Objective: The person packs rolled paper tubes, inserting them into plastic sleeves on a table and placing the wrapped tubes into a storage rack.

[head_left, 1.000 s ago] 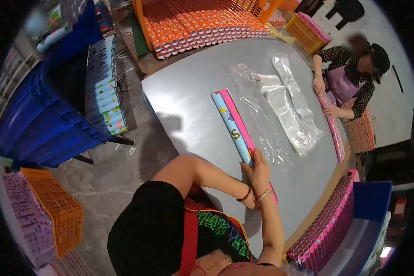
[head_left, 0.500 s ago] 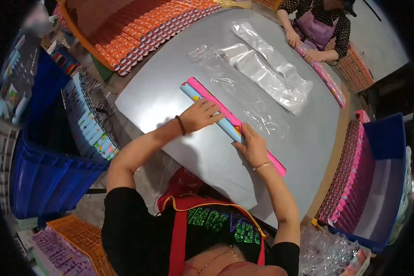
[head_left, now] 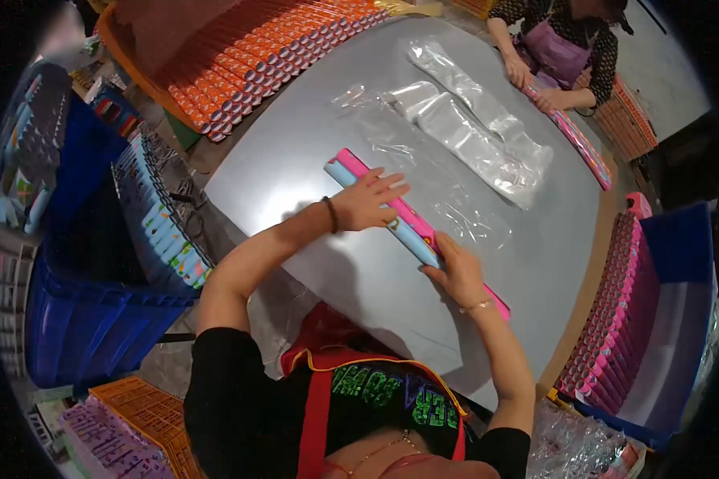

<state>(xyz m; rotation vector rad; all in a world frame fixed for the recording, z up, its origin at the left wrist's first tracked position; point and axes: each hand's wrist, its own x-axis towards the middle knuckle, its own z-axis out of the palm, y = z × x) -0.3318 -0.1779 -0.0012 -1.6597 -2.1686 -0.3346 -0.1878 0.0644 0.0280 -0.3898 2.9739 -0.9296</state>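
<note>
On the grey table in front of me, a pink wrapping paper roll (head_left: 410, 214) lies against a light blue wrapping paper roll (head_left: 414, 242), both slanting from upper left to lower right. My left hand (head_left: 367, 201) rests flat across the two rolls near their upper end, fingers spread over the pink one. Lower down, my right hand (head_left: 461, 275) grips the pair, its thumb on the blue roll's near side and its fingers over the pink one. The pink roll sticks out beyond my right wrist.
Clear plastic sleeves (head_left: 475, 144) lie beyond the rolls. A co-worker (head_left: 563, 56) holds a patterned pink roll (head_left: 581, 148) at the far right edge. Orange rolls (head_left: 248, 68) are stacked at the back, pink rolls (head_left: 607, 319) to the right. A blue crate (head_left: 96, 319) stands left.
My left hand has slid rightward so its fingers now reach over the pink roll. My right hand keeps its hold on the rolls. The whole view has shifted slightly.
</note>
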